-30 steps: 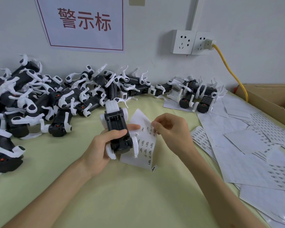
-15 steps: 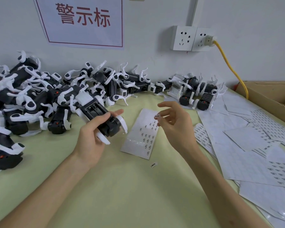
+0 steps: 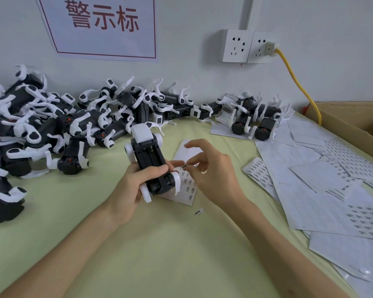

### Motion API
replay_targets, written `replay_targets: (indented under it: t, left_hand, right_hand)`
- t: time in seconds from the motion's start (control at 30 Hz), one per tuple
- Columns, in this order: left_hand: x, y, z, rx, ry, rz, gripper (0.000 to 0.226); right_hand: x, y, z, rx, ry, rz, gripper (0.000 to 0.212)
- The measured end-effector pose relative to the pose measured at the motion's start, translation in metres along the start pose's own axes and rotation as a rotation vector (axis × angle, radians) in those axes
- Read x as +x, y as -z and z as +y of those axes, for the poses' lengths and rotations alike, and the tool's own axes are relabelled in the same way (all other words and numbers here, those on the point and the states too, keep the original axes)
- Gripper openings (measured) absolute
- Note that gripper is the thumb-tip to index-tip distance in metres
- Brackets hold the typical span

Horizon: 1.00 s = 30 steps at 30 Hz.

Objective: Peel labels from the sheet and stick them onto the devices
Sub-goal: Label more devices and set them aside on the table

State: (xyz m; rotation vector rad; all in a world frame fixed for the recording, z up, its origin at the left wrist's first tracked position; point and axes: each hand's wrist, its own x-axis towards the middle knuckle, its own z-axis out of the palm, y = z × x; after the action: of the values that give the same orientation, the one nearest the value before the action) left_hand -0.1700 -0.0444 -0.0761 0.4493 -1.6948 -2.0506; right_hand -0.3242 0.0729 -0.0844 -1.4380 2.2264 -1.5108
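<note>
My left hand [image 3: 136,186] grips a black-and-white toy device [image 3: 151,160] belly up above the table, its white end pointing away from me. My right hand [image 3: 211,173] pinches a small printed label [image 3: 185,166] between thumb and finger, right beside the device's near end. The label sheet [image 3: 187,190] lies flat on the green table under both hands, partly hidden by them. One loose label [image 3: 198,212] lies on the cloth just below the sheet.
A heap of black-and-white devices [image 3: 52,130] fills the left and back of the table; a smaller group [image 3: 250,119] sits at the back right. Many label sheets [image 3: 323,186] cover the right side. A cardboard box [image 3: 357,123] and yellow cable [image 3: 297,82] are far right.
The label came off the sheet, which dropped flat on the table. My left hand swung the device left, then back upright, and my right hand brought the label up against it.
</note>
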Motion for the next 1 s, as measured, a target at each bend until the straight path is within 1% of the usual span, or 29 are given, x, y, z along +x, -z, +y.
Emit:
replay_targets:
  t: [0.23, 0.37, 0.43, 0.5, 0.6, 0.7, 0.73, 0.83, 1.0]
  left_hand:
    - [-0.0004, -0.0002, 0.0007, -0.037, 0.029, 0.016, 0.037]
    - [-0.0005, 0.0014, 0.001, -0.091, 0.021, -0.008, 0.018]
    - [-0.0001, 0.0026, 0.0021, -0.106, 0.011, 0.004, 0.023]
    - [0.0005, 0.0038, 0.0036, -0.107, -0.002, 0.011, 0.027]
    - [0.0014, 0.0038, 0.0034, -0.082, -0.023, 0.017, 0.027]
    - [0.0005, 0.0026, 0.0016, -0.042, -0.001, -0.021, 0.037]
    - [0.0004, 0.0024, 0.0012, -0.035, 0.011, -0.041, 0.036]
    - [0.0003, 0.0025, 0.0013, -0.008, 0.019, -0.057, 0.03]
    - [0.001, 0.0036, 0.0006, -0.007, 0.023, -0.049, 0.039]
  right_hand:
    - [0.0003, -0.0011, 0.0013, 0.047, -0.055, 0.047, 0.038]
    - [-0.0004, -0.0024, -0.0011, 0.067, -0.065, 0.091, 0.039]
    - [0.0005, -0.001, -0.0019, 0.087, -0.086, 0.092, 0.043]
    - [0.001, 0.0007, -0.0019, 0.092, -0.097, 0.086, 0.043]
    - [0.0, 0.0023, -0.0037, 0.122, -0.091, 0.044, 0.043]
    - [-0.002, 0.0006, -0.0053, 0.12, -0.062, -0.014, 0.047]
    - [-0.0024, 0.0, -0.0056, 0.115, -0.06, -0.021, 0.047]
    - [-0.0028, -0.0006, -0.0054, 0.109, -0.064, -0.014, 0.047]
    - [-0.0028, 0.0, -0.0059, 0.099, -0.08, 0.003, 0.047]
